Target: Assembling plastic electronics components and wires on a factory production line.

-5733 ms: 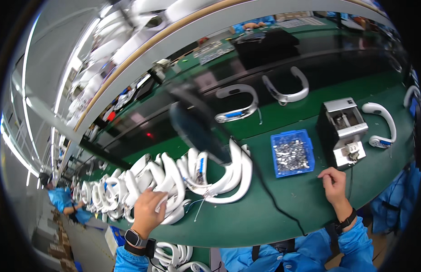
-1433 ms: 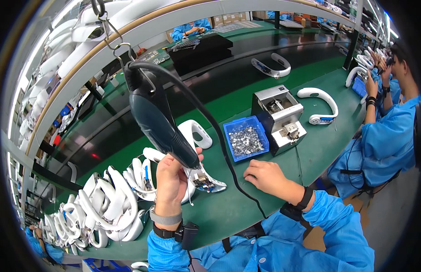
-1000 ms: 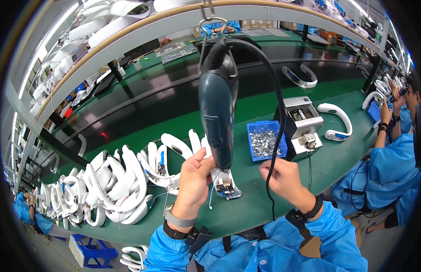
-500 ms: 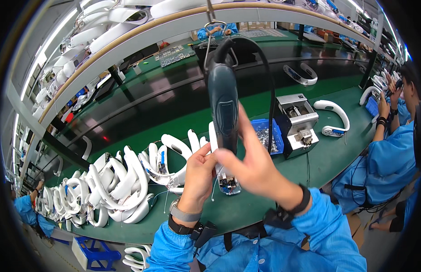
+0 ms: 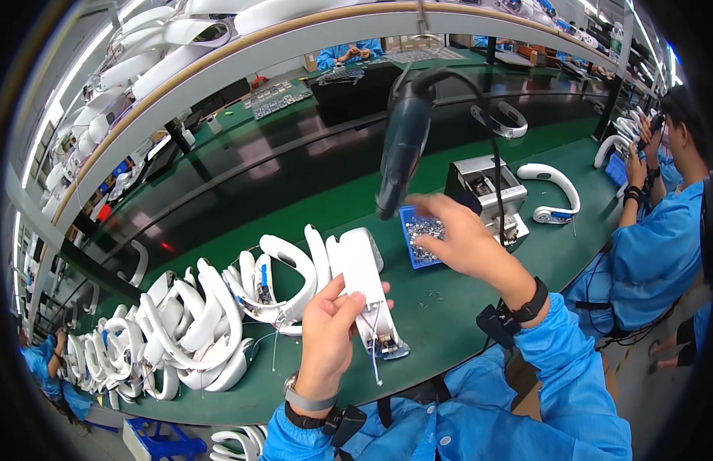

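My left hand [image 5: 329,326] is closed around a white neck fan [image 5: 359,265], held tilted above the green bench. At its near end the casing is uncovered, showing a small circuit board and a dangling thin wire. My right hand [image 5: 470,244] reaches over a blue bin [image 5: 408,237] of small metal screws, its thumb and fingers apart and slightly blurred. Beside that hand, a dark electric screwdriver [image 5: 406,146] hangs tilted from a hook on a cord, untouched.
Many white neck fans [image 5: 195,323] lie heaped on the left. A metal box-shaped device [image 5: 487,188] and another neck fan [image 5: 560,188] are to the right. A few loose screws [image 5: 429,296] dot the bench [image 5: 449,330]. A co-worker in blue [image 5: 656,246] sits at far right.
My right hand has let go of the screwdriver and moved right to the screw bin. The screwdriver has swung up and tilted. The neck fan in my left hand is now in plainer sight.
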The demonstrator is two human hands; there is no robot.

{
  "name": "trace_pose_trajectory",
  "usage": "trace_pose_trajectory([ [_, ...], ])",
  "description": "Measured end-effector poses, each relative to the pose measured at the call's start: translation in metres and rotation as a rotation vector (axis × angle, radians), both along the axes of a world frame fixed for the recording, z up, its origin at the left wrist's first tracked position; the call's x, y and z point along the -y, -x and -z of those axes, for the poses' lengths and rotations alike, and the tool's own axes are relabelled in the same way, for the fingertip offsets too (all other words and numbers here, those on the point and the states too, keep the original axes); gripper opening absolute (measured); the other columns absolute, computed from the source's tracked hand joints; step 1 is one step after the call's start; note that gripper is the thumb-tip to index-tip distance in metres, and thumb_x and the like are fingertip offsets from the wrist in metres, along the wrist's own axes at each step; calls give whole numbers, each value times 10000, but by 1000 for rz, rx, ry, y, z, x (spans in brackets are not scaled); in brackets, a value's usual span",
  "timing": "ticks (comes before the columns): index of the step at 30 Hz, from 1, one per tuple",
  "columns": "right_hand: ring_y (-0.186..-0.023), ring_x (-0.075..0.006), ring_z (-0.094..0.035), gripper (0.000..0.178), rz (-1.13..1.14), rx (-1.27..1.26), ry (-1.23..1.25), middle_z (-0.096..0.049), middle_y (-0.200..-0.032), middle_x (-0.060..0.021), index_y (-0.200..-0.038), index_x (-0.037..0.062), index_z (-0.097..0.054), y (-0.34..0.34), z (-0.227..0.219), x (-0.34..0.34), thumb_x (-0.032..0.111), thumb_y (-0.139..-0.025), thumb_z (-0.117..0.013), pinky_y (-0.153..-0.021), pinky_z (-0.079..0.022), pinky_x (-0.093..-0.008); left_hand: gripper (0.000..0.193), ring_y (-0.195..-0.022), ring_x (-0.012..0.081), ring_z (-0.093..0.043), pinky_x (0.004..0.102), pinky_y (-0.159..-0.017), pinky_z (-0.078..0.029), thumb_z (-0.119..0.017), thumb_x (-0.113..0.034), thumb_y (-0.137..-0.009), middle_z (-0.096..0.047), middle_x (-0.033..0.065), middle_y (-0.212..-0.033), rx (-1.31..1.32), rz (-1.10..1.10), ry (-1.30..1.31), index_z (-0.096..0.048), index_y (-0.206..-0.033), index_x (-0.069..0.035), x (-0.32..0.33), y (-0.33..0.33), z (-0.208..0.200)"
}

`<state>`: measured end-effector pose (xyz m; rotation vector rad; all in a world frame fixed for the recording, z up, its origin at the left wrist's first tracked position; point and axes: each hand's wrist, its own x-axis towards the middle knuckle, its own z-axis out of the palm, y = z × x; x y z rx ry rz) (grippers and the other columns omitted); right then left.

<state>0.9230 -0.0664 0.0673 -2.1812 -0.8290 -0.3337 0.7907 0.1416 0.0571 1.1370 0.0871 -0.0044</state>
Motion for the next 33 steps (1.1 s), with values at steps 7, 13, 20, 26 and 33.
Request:
trace_pose_trajectory([
  [7,-867,-338,-706,123,219,-42,627,-712,-914,-154,-863,55,-735,-40,94,11,117,-776,-673,-771,-562,-438,483,-923,295,-714,376,-791,-609,-520,-58,-938,-665,255,-1125,9,-19,7,-420,-1378,115,6,5,9],
  [13,-805,-346,-699,66,281,4,553,-704,-855,-132,-808,86,-706,-49,113,11,124,-768,-669,-724,-556,-454,500,-934,306,-713,376,-795,-608,-518,-54,-942,-663,258,-1135,19,6,34,-395,-1396,116,8,4,8],
  [20,-822,-313,-690,82,243,-34,616,-689,-880,-108,-805,101,-699,-49,112,16,174,-770,-704,-725,-549,-444,519,-950,305,-713,367,-796,-609,-535,-63,-951,-659,261,-1153,49,56,49,-374,-1413,110,18,-4,10],
  [26,-804,-295,-679,59,242,-20,393,-689,-881,-73,-810,115,-718,-44,96,14,155,-771,-700,-715,-547,-430,519,-956,297,-712,363,-793,-610,-543,-73,-957,-661,256,-1156,38,52,49,-377,-1418,100,18,-4,12],
  [33,-650,-196,-690,116,152,-90,-24,-716,-840,-89,-871,32,-739,3,50,18,90,-774,-762,-615,-553,-289,478,-993,236,-695,335,-847,-581,-563,-75,-973,-664,224,-1179,39,42,99,-410,-1393,94,20,-6,9],
])
